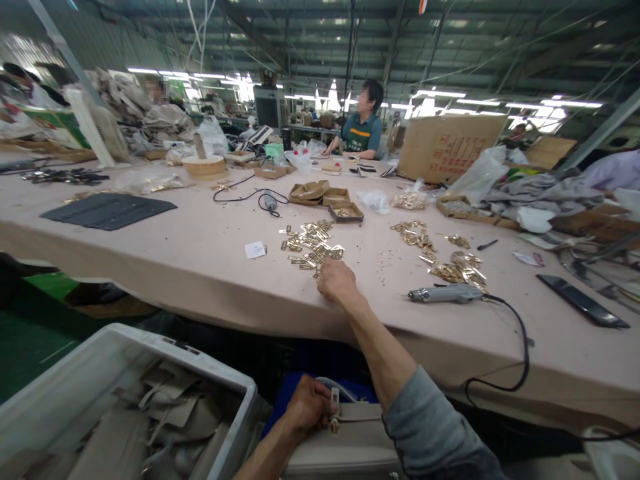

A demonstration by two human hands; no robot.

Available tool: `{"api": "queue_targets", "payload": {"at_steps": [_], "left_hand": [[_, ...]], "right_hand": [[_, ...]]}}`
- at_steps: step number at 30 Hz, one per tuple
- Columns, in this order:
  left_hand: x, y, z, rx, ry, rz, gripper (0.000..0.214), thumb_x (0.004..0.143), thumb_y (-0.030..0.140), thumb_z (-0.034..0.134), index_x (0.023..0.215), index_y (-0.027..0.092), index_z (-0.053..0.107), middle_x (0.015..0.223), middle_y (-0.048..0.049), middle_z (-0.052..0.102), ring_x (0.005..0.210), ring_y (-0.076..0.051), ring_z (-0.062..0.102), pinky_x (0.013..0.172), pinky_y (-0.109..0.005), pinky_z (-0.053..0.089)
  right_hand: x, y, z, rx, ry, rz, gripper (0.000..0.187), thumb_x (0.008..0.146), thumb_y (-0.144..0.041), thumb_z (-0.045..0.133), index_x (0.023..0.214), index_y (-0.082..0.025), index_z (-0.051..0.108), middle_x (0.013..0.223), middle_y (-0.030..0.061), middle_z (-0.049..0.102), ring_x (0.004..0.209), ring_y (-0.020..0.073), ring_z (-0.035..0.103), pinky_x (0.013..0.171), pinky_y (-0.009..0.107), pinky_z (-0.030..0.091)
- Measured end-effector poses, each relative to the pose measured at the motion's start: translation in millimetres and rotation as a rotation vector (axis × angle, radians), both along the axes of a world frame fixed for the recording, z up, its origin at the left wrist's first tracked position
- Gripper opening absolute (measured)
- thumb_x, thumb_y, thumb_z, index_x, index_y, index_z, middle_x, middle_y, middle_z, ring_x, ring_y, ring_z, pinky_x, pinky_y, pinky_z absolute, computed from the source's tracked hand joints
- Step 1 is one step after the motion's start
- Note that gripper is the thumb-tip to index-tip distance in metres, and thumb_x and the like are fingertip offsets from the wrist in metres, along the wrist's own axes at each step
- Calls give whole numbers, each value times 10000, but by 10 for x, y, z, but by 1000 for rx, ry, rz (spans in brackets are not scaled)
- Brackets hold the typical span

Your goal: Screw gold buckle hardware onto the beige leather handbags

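Observation:
My left hand is low in front of me, its fingers closed on a light strap tab with a gold metal fitting at its end. The tab lies at the top edge of a beige bag, which rests below the table edge. Out over the table, my right hand reaches to the near side of a pile of flat gold metal plates. Its fingers are bent together and point down; whatever is between them is hidden. A grey electric screwdriver lies to the right of this hand.
Gold hardware lies in heaps on the right, near a black phone-like slab. Small cardboard boxes stand beyond the pile. A white bin of beige pieces is at lower left. A co-worker sits across the table.

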State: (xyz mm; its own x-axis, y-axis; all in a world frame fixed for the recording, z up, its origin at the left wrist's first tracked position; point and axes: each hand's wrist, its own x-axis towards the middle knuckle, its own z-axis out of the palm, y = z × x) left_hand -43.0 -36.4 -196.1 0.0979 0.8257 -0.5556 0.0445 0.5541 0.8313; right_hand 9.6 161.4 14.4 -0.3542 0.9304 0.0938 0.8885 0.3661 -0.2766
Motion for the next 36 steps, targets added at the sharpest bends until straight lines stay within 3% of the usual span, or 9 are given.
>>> {"api": "queue_targets", "payload": {"at_steps": [3,7,9,13,18,22,25,28,36], "left_hand": [[33,-4,29,-7,-9,80,250,583,353,814,569,139,684,427,-3,539,377,-109,440,401,-237,295],[60,16,68,1,-26,92,190,549,300,770,554,128,691,430,-30,570,368,-119,457,387,-249,325],[60,34,90,10,-38,86,191,540,296,763,552,118,695,424,-41,573,365,-123,464,387,-252,340],[40,53,111,16,-80,77,240,586,328,761,530,111,676,428,-60,584,356,-116,470,391,-248,357],[-4,54,-20,-14,-159,80,268,658,333,809,613,84,719,475,-63,619,390,-109,520,423,-228,408],[-18,72,-152,-51,-195,89,256,687,305,848,645,85,724,511,-67,647,415,-122,567,452,-232,470],[-10,85,-170,-53,-197,87,257,704,291,853,629,90,711,511,-67,650,401,-125,571,445,-238,486],[-4,93,-151,-45,-195,82,256,729,277,837,614,88,709,513,-68,651,387,-113,558,427,-224,473],[-2,84,-78,-54,-213,75,232,760,261,818,659,64,748,541,-85,674,427,-124,597,457,-232,507]], "right_hand": [[-43,14,34,-29,-3,8,300,780,-106,667,1078,-138,667,1017,170,728,942,302,692,770,349,504],[14,69,17,-69,90,61,139,804,-125,669,930,-177,693,962,119,734,926,257,674,770,319,485],[112,53,10,-83,259,102,46,841,-154,651,837,-191,678,876,67,719,841,202,647,732,288,465],[486,-239,-76,-150,794,247,79,873,-233,663,811,-186,653,765,-4,644,709,132,560,675,252,434],[1026,-981,-574,-449,1092,159,178,849,-323,731,947,-185,680,780,1,635,659,125,552,609,250,450],[1240,-1450,-1138,-677,1018,-2,231,814,-292,754,1015,-179,727,821,34,685,697,147,613,602,252,481],[1256,-1564,-1456,-792,1039,-80,222,787,-304,771,954,-164,732,762,29,682,649,143,622,592,253,495],[1218,-1540,-1621,-877,1092,-155,329,741,-345,808,1001,-160,727,735,21,683,577,133,608,556,250,500],[1195,-1540,-1768,-950,1008,-259,369,716,-440,826,903,-128,761,632,54,696,551,153,640,538,246,530]]}}
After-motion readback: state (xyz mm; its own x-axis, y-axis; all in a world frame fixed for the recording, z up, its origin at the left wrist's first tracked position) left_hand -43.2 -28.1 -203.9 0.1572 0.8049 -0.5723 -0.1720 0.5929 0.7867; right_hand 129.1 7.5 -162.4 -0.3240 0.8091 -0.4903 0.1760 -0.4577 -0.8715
